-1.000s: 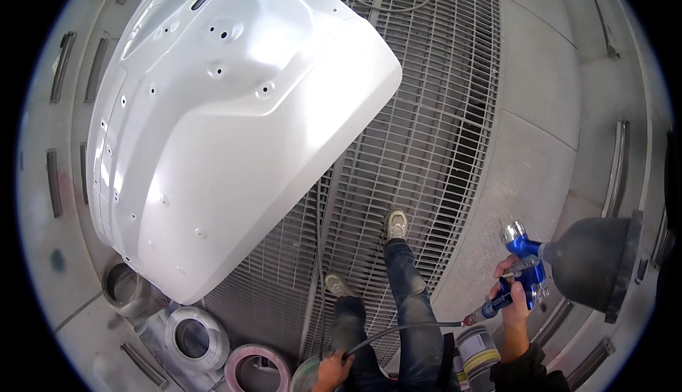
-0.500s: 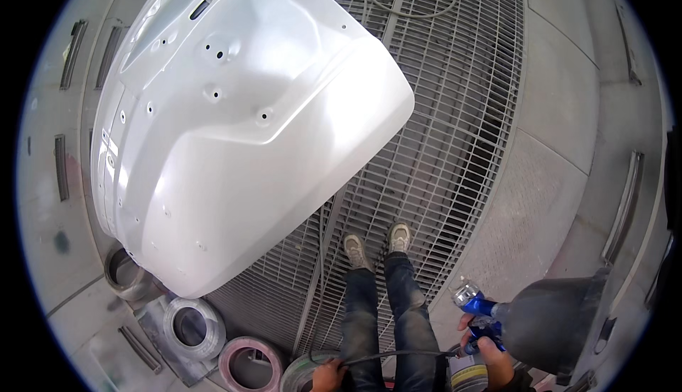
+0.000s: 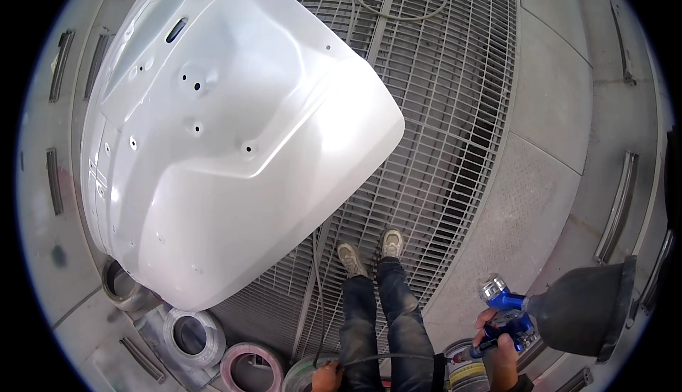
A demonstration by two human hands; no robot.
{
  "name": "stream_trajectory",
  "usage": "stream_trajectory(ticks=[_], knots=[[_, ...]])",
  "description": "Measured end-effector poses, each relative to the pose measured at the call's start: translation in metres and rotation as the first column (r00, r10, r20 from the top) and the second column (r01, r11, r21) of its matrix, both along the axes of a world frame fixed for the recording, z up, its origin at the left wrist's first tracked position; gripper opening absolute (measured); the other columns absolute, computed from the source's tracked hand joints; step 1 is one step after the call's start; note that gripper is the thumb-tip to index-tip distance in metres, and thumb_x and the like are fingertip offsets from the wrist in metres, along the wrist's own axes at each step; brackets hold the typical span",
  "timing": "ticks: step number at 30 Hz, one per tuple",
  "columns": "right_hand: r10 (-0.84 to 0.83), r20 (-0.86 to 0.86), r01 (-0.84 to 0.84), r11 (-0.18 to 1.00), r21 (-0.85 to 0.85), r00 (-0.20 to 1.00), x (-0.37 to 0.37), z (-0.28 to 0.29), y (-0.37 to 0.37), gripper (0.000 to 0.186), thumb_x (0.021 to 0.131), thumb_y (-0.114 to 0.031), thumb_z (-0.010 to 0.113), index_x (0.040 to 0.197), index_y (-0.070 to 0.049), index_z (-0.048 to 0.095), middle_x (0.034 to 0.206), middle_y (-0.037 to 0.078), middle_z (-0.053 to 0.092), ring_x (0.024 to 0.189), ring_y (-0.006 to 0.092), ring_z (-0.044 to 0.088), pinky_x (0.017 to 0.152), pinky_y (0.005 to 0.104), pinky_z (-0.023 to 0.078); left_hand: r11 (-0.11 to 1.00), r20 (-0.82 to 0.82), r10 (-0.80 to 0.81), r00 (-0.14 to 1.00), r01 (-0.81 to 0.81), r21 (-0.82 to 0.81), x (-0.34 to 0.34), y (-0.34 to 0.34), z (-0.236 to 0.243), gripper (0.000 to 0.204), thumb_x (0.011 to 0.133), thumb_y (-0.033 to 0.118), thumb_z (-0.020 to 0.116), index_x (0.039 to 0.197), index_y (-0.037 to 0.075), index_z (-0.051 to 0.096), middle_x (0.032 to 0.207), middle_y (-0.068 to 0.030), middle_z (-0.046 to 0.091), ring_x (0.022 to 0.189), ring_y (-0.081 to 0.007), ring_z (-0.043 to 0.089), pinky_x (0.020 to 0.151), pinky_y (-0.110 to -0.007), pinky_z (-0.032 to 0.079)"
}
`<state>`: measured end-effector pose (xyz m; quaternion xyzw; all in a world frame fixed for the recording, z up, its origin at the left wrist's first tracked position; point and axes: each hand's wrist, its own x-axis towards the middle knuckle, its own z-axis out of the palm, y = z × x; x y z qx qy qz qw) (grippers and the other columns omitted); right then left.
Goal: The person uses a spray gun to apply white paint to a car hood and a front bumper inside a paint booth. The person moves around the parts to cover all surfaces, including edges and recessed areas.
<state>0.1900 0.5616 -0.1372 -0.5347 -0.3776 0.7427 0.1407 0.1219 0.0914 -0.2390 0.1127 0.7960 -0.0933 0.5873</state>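
Panel [image 3: 227, 186], white, glossy and pierced with several holes, occupied the upper left of the view above the floor grating [image 3: 455, 108]; its support was hidden. The right grip [image 3: 506, 353] was closed around the handle of a blue spray gun [image 3: 517, 322], whose large dark cup [image 3: 579, 310] extended to the right; finger pressure on the trigger could not be determined. The left grip [image 3: 327, 376], partly cut off by the lower edge of view, was closed on the dark hose [image 3: 398, 356], which crossed the legs toward the gun. Compared with one second earlier, the stride had ended: the left shoe [image 3: 352, 258], then well behind the right shoe [image 3: 391, 241], was nearly level with it, and the gun appeared closer to the body. The camera had also shifted, accounting for part of the apparent movement. In this assessment, the stance had settled and the gun was being carried rather than applied, since it stood well apart from the panel and no spray was visible.
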Motion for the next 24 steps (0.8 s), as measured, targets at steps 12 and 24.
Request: stream_trajectory(ticks=[12, 24], knots=[[0.143, -0.025, -0.144, 0.987, -0.076, 0.989, -0.009, -0.012, -0.002, 0.076, 0.077, -0.035, 0.071, 0.133, 0.002, 0.035, 0.112, 0.018, 0.059, 0.091, 0.0204, 0.057, 0.059, 0.0287, 0.054, 1.0, 0.068, -0.01, 0.998, 0.008, 0.022, -0.021, 0.057, 0.025, 0.036, 0.082, 0.037, 0.064, 0.103, 0.008, 0.065, 0.094, -0.02, 0.066, 0.085, -0.0383, 0.063, 0.077, -0.048, 0.049], [0.34, -0.125, -0.353, 0.931, -0.094, 0.932, 0.009, -0.027, -0.014, 0.043, 0.086, -0.016, 0.064, 0.121, 0.0, 0.045, 0.108, 0.017, 0.057, 0.076, 0.02, 0.064, 0.058, 0.0298, 0.054, 0.992, -0.023, -0.009, 1.0, 0.012, 0.122, 0.02, 0.03, 0.029, 0.029, 0.076, 0.033, 0.066, 0.092, 0.009, 0.066, 0.085, -0.0151, 0.068, 0.078, -0.0349, 0.067, 0.069, -0.047, 0.054]])
